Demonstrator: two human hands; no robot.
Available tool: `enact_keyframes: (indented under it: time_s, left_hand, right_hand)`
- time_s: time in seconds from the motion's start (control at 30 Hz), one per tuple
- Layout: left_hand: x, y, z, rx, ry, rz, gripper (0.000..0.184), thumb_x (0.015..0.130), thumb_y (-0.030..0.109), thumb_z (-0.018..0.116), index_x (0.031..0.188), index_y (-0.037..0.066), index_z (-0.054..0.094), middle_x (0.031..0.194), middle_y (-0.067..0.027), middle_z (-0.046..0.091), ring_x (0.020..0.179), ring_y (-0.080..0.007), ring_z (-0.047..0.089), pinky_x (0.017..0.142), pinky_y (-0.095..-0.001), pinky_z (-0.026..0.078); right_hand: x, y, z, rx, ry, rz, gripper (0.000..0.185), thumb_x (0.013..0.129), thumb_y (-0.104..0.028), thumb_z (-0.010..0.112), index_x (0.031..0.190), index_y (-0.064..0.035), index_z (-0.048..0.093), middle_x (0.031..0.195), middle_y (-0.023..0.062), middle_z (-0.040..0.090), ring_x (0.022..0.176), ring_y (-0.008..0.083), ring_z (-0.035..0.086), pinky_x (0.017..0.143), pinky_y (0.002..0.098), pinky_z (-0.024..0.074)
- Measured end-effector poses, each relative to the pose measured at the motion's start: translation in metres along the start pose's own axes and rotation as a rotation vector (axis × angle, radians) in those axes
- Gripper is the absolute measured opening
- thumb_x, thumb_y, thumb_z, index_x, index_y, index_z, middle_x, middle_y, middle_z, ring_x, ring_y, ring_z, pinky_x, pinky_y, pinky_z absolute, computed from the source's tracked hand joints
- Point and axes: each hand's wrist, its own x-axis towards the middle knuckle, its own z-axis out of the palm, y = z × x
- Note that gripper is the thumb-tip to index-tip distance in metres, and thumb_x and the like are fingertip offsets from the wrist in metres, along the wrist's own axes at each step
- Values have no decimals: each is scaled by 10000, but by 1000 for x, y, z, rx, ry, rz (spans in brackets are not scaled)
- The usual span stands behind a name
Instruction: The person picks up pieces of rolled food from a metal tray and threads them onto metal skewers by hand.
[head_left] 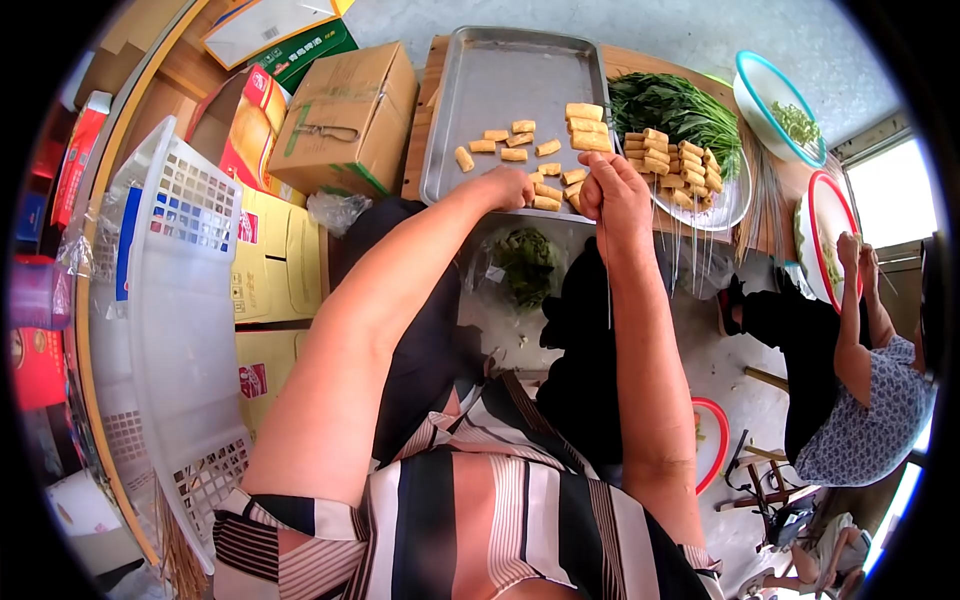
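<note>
A metal tray [480, 90] holds loose golden rolls [513, 154], with several more near its front right corner. My left hand [508, 188] is at the tray's front edge, fingers bent together beside those rolls; anything between the fingertips is hidden. My right hand [614, 190] pinches a thin skewer [608, 270], which hangs down along the wrist. Just beyond its fingertips, several rolls [587, 127] sit in a stack at the tray's right side. To the right, a white plate [738, 205] bears skewered rolls [690, 170], their sticks pointing toward me.
Leafy greens [675, 105] lie behind the plate. Cardboard boxes [345, 120] and a white plastic basket [170, 330] stand left. A blue-rimmed basin [745, 90] is back right. Another person [860, 420] sits at the right by a red-rimmed basin [818, 200]. A bag of greens [525, 265] lies below the tray.
</note>
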Motion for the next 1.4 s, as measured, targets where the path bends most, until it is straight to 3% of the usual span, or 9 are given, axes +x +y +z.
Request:
enact_keyframes:
  time_s: [0.07,0.2,0.27,0.3,0.37,0.47,0.8,1.4]
  left_hand:
    - [-8,14,-13,-88,282,3,138,659,77,616,778,108,679,799,-109,667,804,-254,647,716,-349,507]
    - [-14,34,-50,-301,433,-102,152,723,58,638,876,65,632,783,-103,649,797,-164,643,689,-301,504]
    - [-24,39,-68,-1062,465,-165,180,817,92,629,982,29,596,886,-101,649,817,-143,630,727,-281,520]
    - [-28,40,-75,-1060,467,-164,180,817,92,629,982,29,596,886,-101,649,817,-143,630,727,-281,520]
    - [-39,41,-89,-1427,490,-11,230,878,141,599,1039,-19,562,922,-113,646,787,-167,635,730,-288,537]
    - [-48,34,-99,-1603,494,69,191,885,120,593,1032,-1,582,950,-114,645,821,-168,635,746,-295,540]
    - [-49,22,-99,-1625,429,169,233,895,132,581,1068,-25,582,996,-120,639,895,-174,628,833,-299,531]
    - [-49,26,-99,-1595,443,148,245,879,136,611,1067,-19,589,974,-103,642,865,-168,628,819,-291,527]
  right_hand:
    - [-2,-2,0,-8,8,5,173,931,-139,504,947,26,552,559,-19,378,477,71,332,453,217,275]
    - [-2,-2,-3,-33,-6,-23,175,927,-134,497,967,25,560,555,-20,384,477,69,331,453,219,272]
    - [-5,-4,-1,-150,-33,-30,186,924,-132,491,993,23,567,547,-23,392,475,66,331,451,216,267]
    - [-6,-4,1,-174,-51,-32,203,925,-142,485,1013,18,574,532,-33,394,452,57,317,429,208,245]
    - [-9,-6,4,-216,-58,-7,203,927,-142,482,1013,16,576,525,-37,391,439,52,308,417,204,234]
    - [-10,-5,10,-274,-62,12,214,919,-160,502,998,13,601,494,-57,389,407,25,305,396,204,216]
    - [-13,-2,17,-425,-125,12,198,910,-148,527,990,0,630,513,-51,430,427,25,361,411,197,276]
    - [-12,1,17,-460,-122,5,178,898,-123,539,973,8,632,537,-44,442,439,33,383,413,208,299]
